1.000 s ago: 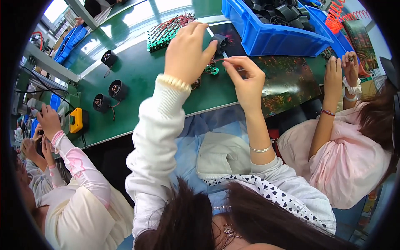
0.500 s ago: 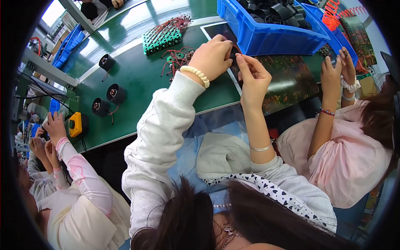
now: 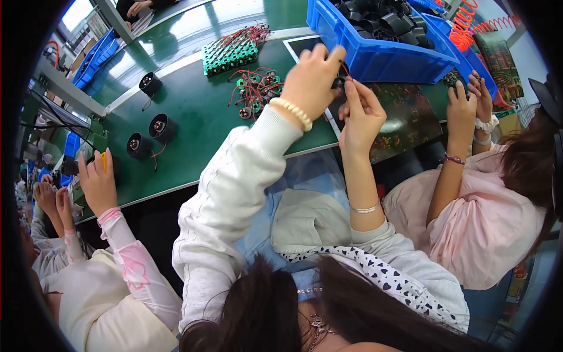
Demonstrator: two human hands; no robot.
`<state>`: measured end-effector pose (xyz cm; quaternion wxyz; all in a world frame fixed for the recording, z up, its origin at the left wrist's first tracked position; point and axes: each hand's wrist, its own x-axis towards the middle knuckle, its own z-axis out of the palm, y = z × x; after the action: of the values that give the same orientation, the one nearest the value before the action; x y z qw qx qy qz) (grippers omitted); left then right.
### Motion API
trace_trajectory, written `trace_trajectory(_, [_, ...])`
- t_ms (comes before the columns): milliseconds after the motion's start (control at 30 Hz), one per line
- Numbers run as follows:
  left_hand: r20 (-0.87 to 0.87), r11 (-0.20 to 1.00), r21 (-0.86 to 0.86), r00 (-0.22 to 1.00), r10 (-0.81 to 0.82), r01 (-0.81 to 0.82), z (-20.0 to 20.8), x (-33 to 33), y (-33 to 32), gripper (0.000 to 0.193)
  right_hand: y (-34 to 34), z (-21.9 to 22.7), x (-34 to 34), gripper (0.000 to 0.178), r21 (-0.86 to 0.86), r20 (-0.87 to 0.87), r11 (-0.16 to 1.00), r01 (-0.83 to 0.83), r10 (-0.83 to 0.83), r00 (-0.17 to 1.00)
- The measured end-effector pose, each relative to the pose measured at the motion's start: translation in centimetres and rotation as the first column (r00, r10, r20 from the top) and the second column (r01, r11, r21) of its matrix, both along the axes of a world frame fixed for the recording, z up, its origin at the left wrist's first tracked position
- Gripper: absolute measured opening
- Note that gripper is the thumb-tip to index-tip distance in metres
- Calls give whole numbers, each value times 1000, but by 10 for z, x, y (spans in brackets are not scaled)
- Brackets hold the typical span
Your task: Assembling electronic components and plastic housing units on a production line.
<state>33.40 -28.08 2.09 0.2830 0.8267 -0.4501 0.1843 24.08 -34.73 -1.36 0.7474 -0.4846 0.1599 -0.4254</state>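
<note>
My left hand (image 3: 312, 81), with a cream beaded band at its wrist, is bent around a small black part (image 3: 339, 84), largely hidden by the fingers. Close on its right, my right hand (image 3: 362, 114) pinches thumb and fingers together at that part's edge; what sits in the pinch is too small to make out. Left of my hands lies a loose pile of small motors (image 3: 256, 88) with red wires. Behind it stands a green block (image 3: 230, 57) filled with more red-wired pieces. Three black round housings (image 3: 161, 128) with motors inside sit farther left on the green table (image 3: 193, 126).
A blue bin (image 3: 384, 61) heaped with black housings (image 3: 393, 23) stands just beyond my hands. Under them lie a white-edged dark panel (image 3: 298, 44) and a dark patterned sheet (image 3: 404, 114). Co-workers sit close on both sides; one hand (image 3: 98, 182) reaches over the table's left end.
My left hand has shifted slightly right and its fingers have lifted and spread somewhat; the black part shows more. My right hand has barely moved. The left co-worker's hand has moved right, over the yellow box.
</note>
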Motion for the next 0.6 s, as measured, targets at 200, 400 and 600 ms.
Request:
trace_trajectory(200, [170, 952, -299, 985, -9, 60, 55, -51, 68, 58, 8, 32, -56, 16, -371, 74, 927, 50, -24, 997])
trace_trajectory(400, [-75, 864, -470, 966, -246, 184, 18, -84, 126, 62, 34, 66, -91, 22, -888, -46, 455, -69, 61, 997])
trace_trajectory(600, [-215, 908, -415, 965, -152, 50, -3, -104, 156, 70, 53, 54, -87, 18, -945, -199, 240, -224, 125, 972])
